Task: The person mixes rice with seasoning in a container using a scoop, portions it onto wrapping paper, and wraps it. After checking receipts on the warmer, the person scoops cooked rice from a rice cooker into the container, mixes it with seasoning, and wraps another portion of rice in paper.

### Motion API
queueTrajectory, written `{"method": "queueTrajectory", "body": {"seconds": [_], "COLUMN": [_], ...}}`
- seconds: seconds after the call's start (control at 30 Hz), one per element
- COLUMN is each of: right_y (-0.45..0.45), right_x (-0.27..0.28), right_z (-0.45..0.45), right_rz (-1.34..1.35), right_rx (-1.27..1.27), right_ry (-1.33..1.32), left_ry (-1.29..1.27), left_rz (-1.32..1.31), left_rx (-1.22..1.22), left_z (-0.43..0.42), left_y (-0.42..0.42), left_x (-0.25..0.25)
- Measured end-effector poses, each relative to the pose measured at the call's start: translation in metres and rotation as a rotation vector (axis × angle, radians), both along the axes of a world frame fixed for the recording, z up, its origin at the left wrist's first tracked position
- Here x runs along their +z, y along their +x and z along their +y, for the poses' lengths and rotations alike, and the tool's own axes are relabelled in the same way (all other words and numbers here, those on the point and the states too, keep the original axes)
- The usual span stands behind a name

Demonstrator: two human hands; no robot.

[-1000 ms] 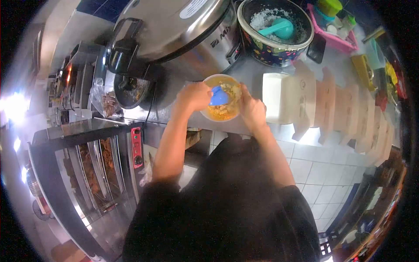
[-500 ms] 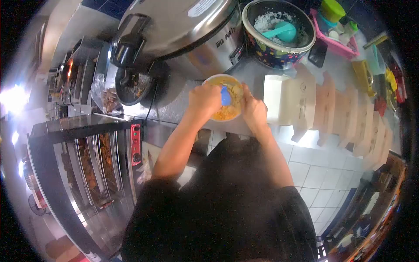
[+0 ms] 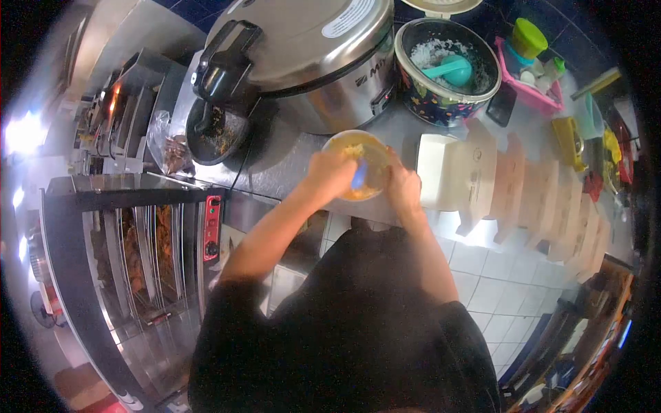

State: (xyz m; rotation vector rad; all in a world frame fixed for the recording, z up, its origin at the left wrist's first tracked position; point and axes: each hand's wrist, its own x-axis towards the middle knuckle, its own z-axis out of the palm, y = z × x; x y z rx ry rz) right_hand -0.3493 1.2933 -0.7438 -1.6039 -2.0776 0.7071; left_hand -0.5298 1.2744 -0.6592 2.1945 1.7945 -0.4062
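Observation:
My left hand [image 3: 332, 173] is closed around a blue utensil [image 3: 359, 175] whose end is inside a round bowl [image 3: 376, 162]. The utensil is blurred, so its exact kind is unclear. Yellowish crumbly food [image 3: 353, 150] lies against the bowl's far side, with some more near the bottom. My right hand [image 3: 404, 184] grips the bowl's right rim. Right beside that hand stands an open white-lined takeaway box [image 3: 435, 172]. Part of the bowl's left side is hidden by my left hand.
Behind the bowl is a large steel cooker [image 3: 310, 89]. A patterned pot [image 3: 441, 103] holds white rice and a turquoise scoop [image 3: 454, 71]. Several cardboard boxes [image 3: 540, 196] line the right. A black pan [image 3: 213, 134] and heated display cabinet [image 3: 131, 199] are left.
The yellow food has shifted from across the bowl toward its far side, and the blue utensil sits lower in it. The camera view has also shifted slightly. Both hands keep their grips.

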Motion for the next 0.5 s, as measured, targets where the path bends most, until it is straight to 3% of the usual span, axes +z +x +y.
{"method": "queueTrajectory", "body": {"seconds": [0.13, 0.17, 0.23, 0.33, 0.37, 0.47, 0.5], "right_y": [0.008, 0.009, 0.01, -0.007, -0.005, 0.01, 0.014], "right_x": [-0.012, -0.016, -0.006, 0.007, -0.002, -0.002, -0.012], "right_z": [0.01, 0.011, 0.017, 0.002, -0.001, 0.0, 0.004], "right_rz": [0.03, 0.031, -0.021, -0.02, 0.011, 0.047, 0.118], "right_rx": [0.01, 0.006, -0.067, -0.011, -0.01, -0.024, -0.023], "right_ry": [0.133, 0.126, 0.06, 0.055, 0.12, 0.079, 0.136], "left_ry": [0.263, 0.255, 0.006, -0.01, -0.01, -0.076, -0.21], "left_rz": [-0.072, -0.071, 0.083, 0.062, 0.063, -0.171, -0.155], "left_rx": [-0.153, -0.157, 0.047, -0.195, -0.177, 0.326, 0.313], "left_z": [0.009, 0.003, -0.004, -0.012, -0.007, 0.027, 0.017], "left_y": [-0.001, -0.002, 0.005, 0.023, 0.015, -0.017, -0.004], "left_x": [-0.013, -0.02, -0.008, -0.018, -0.019, -0.018, 0.008]}}
